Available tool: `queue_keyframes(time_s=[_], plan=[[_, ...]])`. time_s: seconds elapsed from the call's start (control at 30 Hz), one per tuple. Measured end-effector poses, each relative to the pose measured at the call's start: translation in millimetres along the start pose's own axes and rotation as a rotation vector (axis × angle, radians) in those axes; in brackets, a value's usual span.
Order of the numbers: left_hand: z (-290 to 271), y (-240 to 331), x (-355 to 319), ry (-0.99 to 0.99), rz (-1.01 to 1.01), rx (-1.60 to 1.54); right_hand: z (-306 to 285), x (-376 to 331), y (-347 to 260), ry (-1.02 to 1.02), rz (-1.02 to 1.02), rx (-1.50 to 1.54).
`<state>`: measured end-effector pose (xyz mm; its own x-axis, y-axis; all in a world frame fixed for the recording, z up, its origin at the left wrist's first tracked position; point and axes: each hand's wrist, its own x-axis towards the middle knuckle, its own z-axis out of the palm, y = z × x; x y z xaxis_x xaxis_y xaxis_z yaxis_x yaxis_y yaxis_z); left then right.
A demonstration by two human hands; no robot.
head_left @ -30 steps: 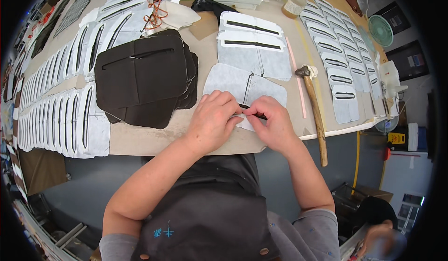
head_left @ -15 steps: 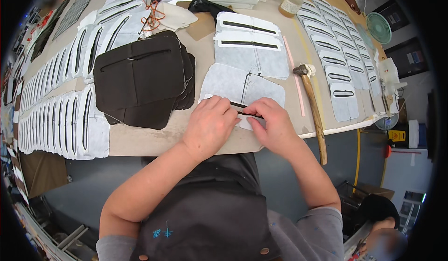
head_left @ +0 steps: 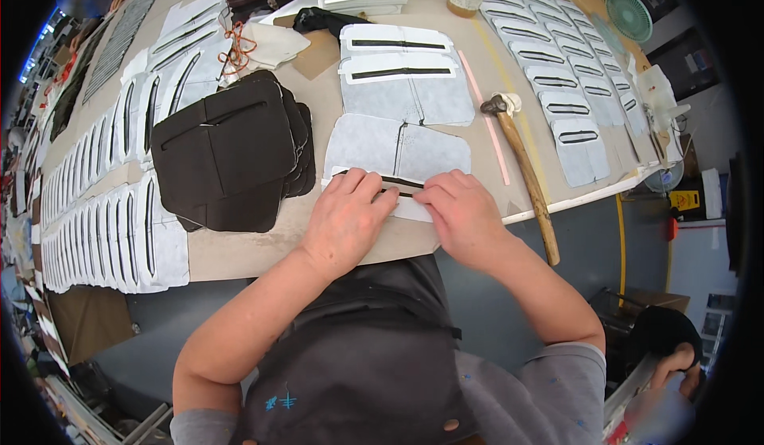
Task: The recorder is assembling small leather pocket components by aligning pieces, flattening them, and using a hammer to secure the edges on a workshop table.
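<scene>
Both left hand (head_left: 344,222) and right hand (head_left: 463,221) narrowly pinch a slotted panel (head_left: 411,210).

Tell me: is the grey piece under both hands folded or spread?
Spread where visible: the grey piece lies flat on the table beyond the left hand and right hand. Where they cover it, cannot tell.

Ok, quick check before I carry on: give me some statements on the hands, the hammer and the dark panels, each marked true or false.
1. The left hand and right hand both touch a pale panel. True.
2. The hammer has its handle jutting past the table edge. True.
3. The right hand grips the hammer. False: it is at the pale panel.
4. The dark panels are stacked. True.
5. The dark panels lie under the hammer. False: they lie left of both hands.
</scene>
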<state>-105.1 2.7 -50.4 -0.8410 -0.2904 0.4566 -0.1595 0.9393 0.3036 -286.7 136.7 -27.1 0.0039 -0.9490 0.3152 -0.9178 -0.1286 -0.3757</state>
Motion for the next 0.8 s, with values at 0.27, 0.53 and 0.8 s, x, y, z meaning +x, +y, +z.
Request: queue_keyframes(time_s=[0.27,0.53,0.8], plan=[[-1,10,6,-0.022,0.015,-0.047,-2,-1,-2,0.021,0.097,0.116],[-1,16,4,-0.060,0.050,0.058,-3,-11,-3,0.022,0.017,-0.024],[3,16,5,-0.015,-0.021,-0.069,-24,-27,10,-0.019,0.184,0.082]])
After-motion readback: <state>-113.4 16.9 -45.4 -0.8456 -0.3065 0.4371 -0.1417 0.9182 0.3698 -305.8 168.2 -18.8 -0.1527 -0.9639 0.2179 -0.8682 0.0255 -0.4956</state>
